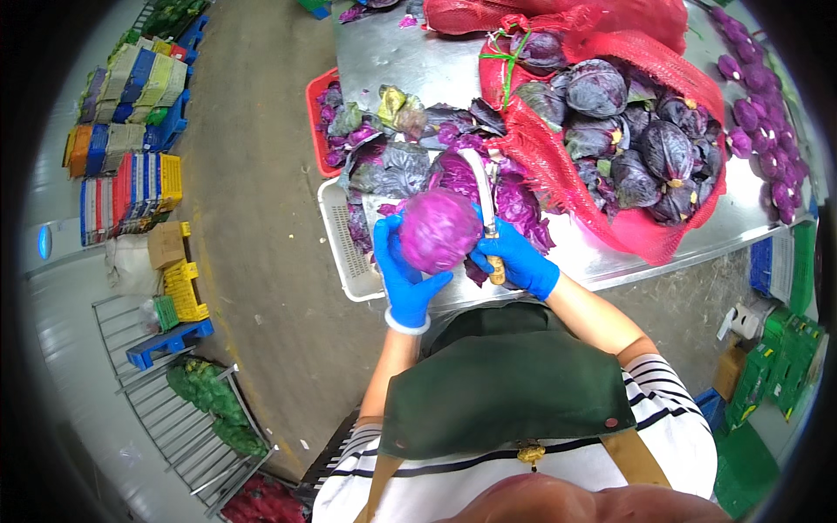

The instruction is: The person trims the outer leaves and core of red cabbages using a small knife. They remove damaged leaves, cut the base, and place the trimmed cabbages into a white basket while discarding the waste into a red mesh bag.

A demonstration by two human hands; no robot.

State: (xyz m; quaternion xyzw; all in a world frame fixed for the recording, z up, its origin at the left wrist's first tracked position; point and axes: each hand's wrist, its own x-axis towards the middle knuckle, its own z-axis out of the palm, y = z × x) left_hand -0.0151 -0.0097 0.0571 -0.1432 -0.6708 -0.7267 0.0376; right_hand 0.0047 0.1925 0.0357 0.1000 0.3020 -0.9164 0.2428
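Observation:
My left hand, in a blue glove, cups a peeled red cabbage from its left side and below. The cabbage is bright purple and slightly blurred. In my gloved right hand is a curved knife, gripped by its wooden handle, the blade pointing away from me. Right-hand fingers are close to the cabbage's right side; whether they touch it is partly hidden. Beneath and beyond both hands lie loose outer cabbage leaves and shiny purple leaves.
A red mesh sack full of unpeeled cabbages lies open on the metal table. Peeled cabbages line the far right. A white crate and a red crate stand at the table's left edge.

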